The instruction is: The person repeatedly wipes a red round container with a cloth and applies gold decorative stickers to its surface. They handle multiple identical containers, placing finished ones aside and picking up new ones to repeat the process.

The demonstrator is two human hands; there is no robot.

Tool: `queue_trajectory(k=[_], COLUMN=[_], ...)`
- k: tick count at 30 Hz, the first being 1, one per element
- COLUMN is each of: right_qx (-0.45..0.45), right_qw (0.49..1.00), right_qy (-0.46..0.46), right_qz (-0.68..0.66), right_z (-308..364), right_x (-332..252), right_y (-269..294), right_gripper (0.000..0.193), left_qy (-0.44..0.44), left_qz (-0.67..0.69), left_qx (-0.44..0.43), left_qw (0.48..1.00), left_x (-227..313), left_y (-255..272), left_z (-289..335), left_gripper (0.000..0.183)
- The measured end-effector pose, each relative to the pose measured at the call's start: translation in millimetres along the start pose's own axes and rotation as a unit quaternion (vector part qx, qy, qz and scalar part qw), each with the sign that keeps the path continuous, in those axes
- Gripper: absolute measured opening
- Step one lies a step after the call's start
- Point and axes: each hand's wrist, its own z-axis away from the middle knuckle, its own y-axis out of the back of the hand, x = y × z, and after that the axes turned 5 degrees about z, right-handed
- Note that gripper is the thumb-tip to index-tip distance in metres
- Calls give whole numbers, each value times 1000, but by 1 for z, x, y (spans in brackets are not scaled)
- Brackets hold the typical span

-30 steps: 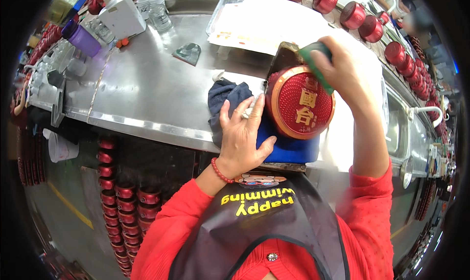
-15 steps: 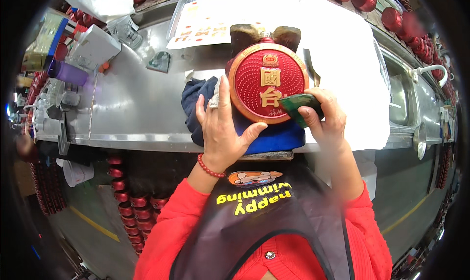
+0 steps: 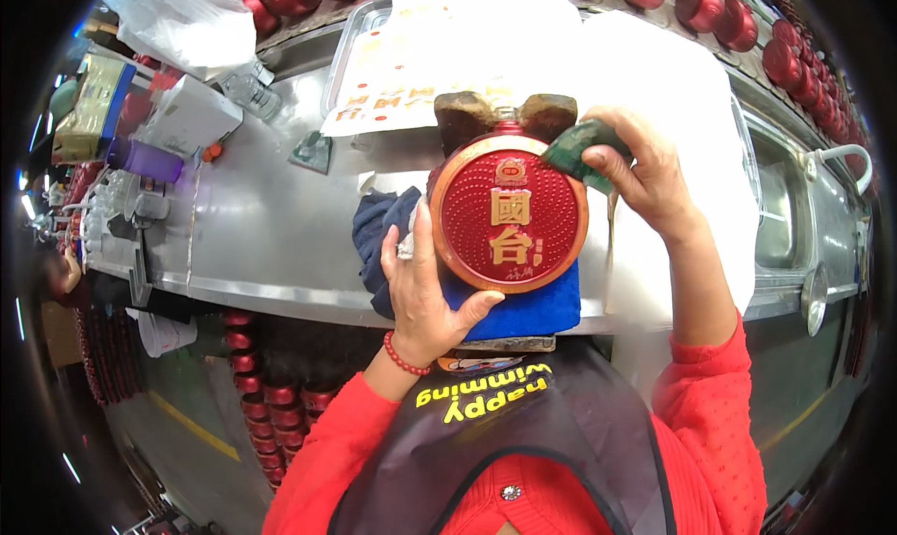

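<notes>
- One purple cup (image 3: pixel 154 161) is next to a white box (image 3: pixel 192 116), far to the left.
- Next, a small, flat, dark green piece (image 3: pixel 311 152) lies on the shiny metal surface (image 3: pixel 271 208).
- Then comes a bunched dark blue cloth (image 3: pixel 374 222), just beside the left hand (image 3: pixel 420 297).
- The left hand has red beads (image 3: pixel 400 360) around its wrist. Its grip is spread: fingers along the left edge of a big round bottle (image 3: pixel 467 213), thumb at the bottom edge.
- The bottle is red with gold shapes and an orange rim. It lies face up on a bright blue cloth (image 3: pixel 523 318), with its neck between two brown blocks (image 3: pixel 551 117).
- The right hand (image 3: pixel 643 172) has its grip pinching a flat green scraper (image 3: pixel 572 149) at the bottle's top right edge.
- Last, a metal sink (image 3: pixel 768 194) is well to the right.
</notes>
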Motion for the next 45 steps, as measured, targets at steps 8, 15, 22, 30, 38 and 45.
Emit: queue_trajectory(k=[8,15,22,30,38,45], right_qx=[75,241,-165,-124,28,206], right_qw=[988,964,964,958,981,904], right_qy=[-132,-46,147,176,-48,-324], right_qz=[3,106,146,192,188,-188], right_z=[24,73,23,-86,-70,65], right_x=[-62,-81,-135,-125,-100,-72], right_y=[9,-20,-12,-56,-19,-2], right_gripper=[29,25,16,15,29,27], left_qy=[-14,-12,-9,44,1,130], left_qz=[-18,2,74,131,120,13], left_qx=[30,26,47,39,63,26], left_qw=[999,1000,996,990,991,991], left_x=[-3,-5,-8,-6,-6,-50], left_y=[-5,-4,0,1,9,39], left_z=[4,7,12,16,10,4], left_gripper=[117,114,104,102,87,26])
